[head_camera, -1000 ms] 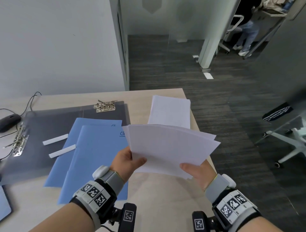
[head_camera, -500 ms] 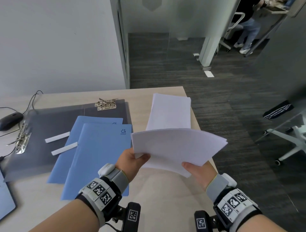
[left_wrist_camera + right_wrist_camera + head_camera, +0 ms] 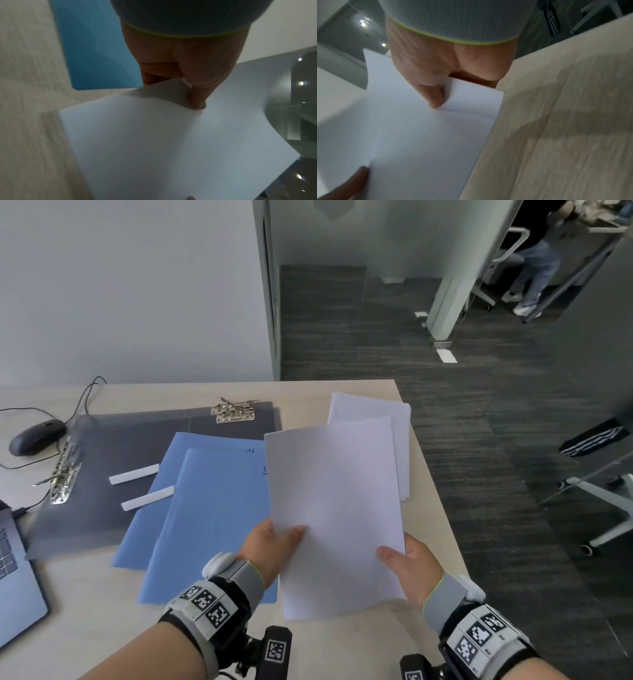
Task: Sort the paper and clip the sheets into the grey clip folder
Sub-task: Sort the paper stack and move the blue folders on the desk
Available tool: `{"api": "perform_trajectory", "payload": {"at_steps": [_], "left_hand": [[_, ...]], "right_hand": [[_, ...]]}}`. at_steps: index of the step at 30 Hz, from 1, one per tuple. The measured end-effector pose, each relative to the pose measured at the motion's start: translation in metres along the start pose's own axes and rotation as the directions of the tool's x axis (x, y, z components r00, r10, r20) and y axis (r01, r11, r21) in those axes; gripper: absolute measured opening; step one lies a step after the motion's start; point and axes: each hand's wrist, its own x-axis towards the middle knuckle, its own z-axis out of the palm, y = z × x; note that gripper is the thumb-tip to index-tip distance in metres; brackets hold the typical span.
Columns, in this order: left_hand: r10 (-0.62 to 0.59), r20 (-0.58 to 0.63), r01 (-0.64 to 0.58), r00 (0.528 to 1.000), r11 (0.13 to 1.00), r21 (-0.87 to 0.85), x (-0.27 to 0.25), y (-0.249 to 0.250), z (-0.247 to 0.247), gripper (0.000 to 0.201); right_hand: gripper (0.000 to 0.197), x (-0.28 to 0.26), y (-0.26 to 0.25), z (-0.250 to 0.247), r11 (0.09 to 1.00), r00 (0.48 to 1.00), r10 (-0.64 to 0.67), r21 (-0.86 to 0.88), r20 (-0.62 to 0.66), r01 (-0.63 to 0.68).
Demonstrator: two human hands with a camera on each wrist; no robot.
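Observation:
Both hands hold a bundle of white sheets [image 3: 334,508] above the table's near right part. My left hand [image 3: 274,546] pinches its left edge with the thumb on top, and the left wrist view shows that thumb [image 3: 197,97] pressed on the paper [image 3: 171,148]. My right hand [image 3: 407,566] pinches the right edge, thumb [image 3: 435,97] over the sheets [image 3: 411,135]. The open grey clip folder [image 3: 102,460] lies flat at the left, with a metal clip [image 3: 63,470] on its left side and another [image 3: 234,412] at its far edge.
Two blue folders [image 3: 205,508] overlap the grey folder's right half, with two white strips [image 3: 147,498] beside them. A second paper stack [image 3: 394,419] lies by the table's right edge [image 3: 431,474]. A mouse [image 3: 36,436] and a laptop corner [image 3: 13,583] sit at the left.
The bundle has turned from a fanned, sideways spread to a squared, upright stack, with its long side pointing away from me. Both hands kept their hold.

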Motion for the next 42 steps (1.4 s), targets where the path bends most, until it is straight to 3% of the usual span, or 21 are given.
{"api": "perform_trajectory", "payload": {"at_steps": [3, 5, 7, 9, 12, 15, 18, 23, 29, 37, 42], "left_hand": [[-0.040, 0.003, 0.039, 0.999, 0.980, 0.197, 0.009, -0.020, -0.020, 0.025], [-0.011, -0.080, 0.040, 0.997, 0.930, 0.366, 0.013, -0.036, -0.044, 0.043], [0.053, -0.154, 0.046, 0.987, 0.816, 0.576, 0.013, -0.051, -0.071, 0.063], [0.033, -0.183, 0.113, 0.983, 0.675, 0.729, 0.007, -0.069, -0.104, 0.082], [-0.046, -0.116, 0.124, 0.992, 0.484, 0.866, -0.001, -0.090, -0.129, 0.115], [-0.076, -0.042, 0.067, 0.996, 0.376, 0.924, -0.007, -0.101, -0.139, 0.130], [-0.047, -0.027, 0.043, 0.999, 0.366, 0.930, -0.008, -0.101, -0.141, 0.126], [-0.027, 0.034, -0.021, 0.999, 0.380, 0.925, -0.003, -0.093, -0.145, 0.098], [-0.010, 0.080, -0.072, 0.997, 0.331, 0.941, -0.010, -0.098, -0.151, 0.120], [-0.083, 0.154, -0.122, 0.984, 0.304, 0.945, -0.009, -0.089, -0.150, 0.092], [-0.032, 0.078, -0.060, 0.996, 0.380, 0.923, -0.016, -0.081, -0.146, 0.085]], "right_hand": [[0.023, 0.003, 0.004, 0.017, 0.998, 0.998, 0.063, 0.001, 0.002, -0.063], [0.021, 0.008, 0.010, 0.027, 0.994, 0.994, 0.108, -0.004, 0.006, -0.108], [0.018, 0.013, 0.015, 0.036, 0.988, 0.988, 0.151, -0.014, -0.006, -0.151], [0.020, 0.022, 0.019, 0.051, 0.983, 0.983, 0.184, -0.021, -0.001, -0.184], [0.021, 0.030, 0.022, 0.059, 0.977, 0.977, 0.213, 0.014, 0.010, -0.213], [0.024, 0.035, 0.019, 0.071, 0.976, 0.976, 0.215, 0.035, 0.023, -0.216], [0.024, 0.039, 0.012, 0.083, 0.976, 0.976, 0.215, 0.013, 0.044, -0.216], [0.023, 0.044, 0.008, 0.094, 0.972, 0.972, 0.232, 0.030, 0.032, -0.233], [0.022, 0.046, -0.001, 0.092, 0.938, 0.954, 0.300, 0.190, -0.018, -0.292], [0.023, 0.050, -0.007, 0.089, 0.904, 0.938, 0.339, 0.300, -0.068, -0.305], [0.034, 0.048, -0.010, 0.081, 0.851, 0.916, 0.381, 0.434, -0.124, -0.295]]}}
